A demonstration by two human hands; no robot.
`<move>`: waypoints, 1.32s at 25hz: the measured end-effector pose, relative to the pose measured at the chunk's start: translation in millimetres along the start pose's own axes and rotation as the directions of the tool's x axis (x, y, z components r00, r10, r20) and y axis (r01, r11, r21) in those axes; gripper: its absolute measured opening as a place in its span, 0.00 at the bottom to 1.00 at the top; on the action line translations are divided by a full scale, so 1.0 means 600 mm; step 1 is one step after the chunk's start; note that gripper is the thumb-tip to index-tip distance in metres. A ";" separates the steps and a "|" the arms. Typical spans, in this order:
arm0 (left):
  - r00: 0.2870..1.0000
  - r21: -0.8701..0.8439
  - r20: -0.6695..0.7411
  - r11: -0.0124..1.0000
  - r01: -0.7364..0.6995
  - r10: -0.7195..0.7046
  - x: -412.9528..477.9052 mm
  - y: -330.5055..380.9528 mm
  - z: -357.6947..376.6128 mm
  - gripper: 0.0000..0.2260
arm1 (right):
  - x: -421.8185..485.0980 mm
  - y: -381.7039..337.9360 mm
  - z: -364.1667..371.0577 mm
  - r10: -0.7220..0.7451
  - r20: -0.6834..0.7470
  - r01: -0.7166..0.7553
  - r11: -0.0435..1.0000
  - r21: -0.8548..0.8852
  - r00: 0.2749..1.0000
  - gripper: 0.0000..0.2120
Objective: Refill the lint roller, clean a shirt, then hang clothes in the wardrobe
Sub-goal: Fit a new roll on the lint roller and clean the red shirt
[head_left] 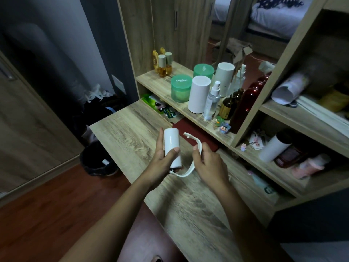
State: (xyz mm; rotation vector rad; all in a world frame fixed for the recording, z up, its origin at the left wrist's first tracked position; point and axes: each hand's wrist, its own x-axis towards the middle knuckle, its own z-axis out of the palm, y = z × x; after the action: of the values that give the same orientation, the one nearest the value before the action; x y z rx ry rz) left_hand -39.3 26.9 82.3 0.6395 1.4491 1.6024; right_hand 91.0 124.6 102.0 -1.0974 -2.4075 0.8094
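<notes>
My left hand grips a white lint roll upright above the wooden desk, thumb across its front. My right hand holds the white curved roller frame; the frame's lower end meets the bottom of the roll, and its upper end with a small peg stands free to the right of the roll's top. Another white roll stands on the shelf behind. No shirt or hanger is visible.
The shelf carries green jars, a spray bottle, brown and red bottles and small figurines. A dark red notebook lies under the shelf edge. A black waste bin stands on the floor at left. Cubbies at right hold clutter.
</notes>
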 end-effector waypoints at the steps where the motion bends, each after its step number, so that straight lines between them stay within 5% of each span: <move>1: 1.000 0.006 -0.003 1.000 -0.012 0.012 0.000 0.000 0.000 0.33 | 0.000 -0.001 0.000 -0.004 0.000 0.004 1.000 -0.005 1.000 0.14; 11: 0.988 -0.244 -0.043 0.961 0.133 -0.147 -0.003 0.017 0.019 0.24 | -0.003 -0.010 0.002 -0.012 -0.022 0.010 0.997 -0.075 1.000 0.16; 19: 0.973 -0.187 -0.160 0.973 0.133 -0.164 0.000 0.023 0.030 0.14 | -0.010 -0.027 0.009 0.025 -0.044 -0.029 0.994 -0.106 0.999 0.13; 33: 0.949 -0.408 -0.174 0.896 0.173 -0.263 0.001 0.010 0.014 0.17 | -0.014 -0.050 0.010 0.025 0.037 -0.018 0.986 -0.168 0.999 0.13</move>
State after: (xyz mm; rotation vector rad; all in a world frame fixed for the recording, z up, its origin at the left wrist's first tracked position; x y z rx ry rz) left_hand -34.2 31.7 89.4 0.0609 1.2529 1.7534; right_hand 76.2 100.3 115.7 -1.1815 -2.5389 0.6503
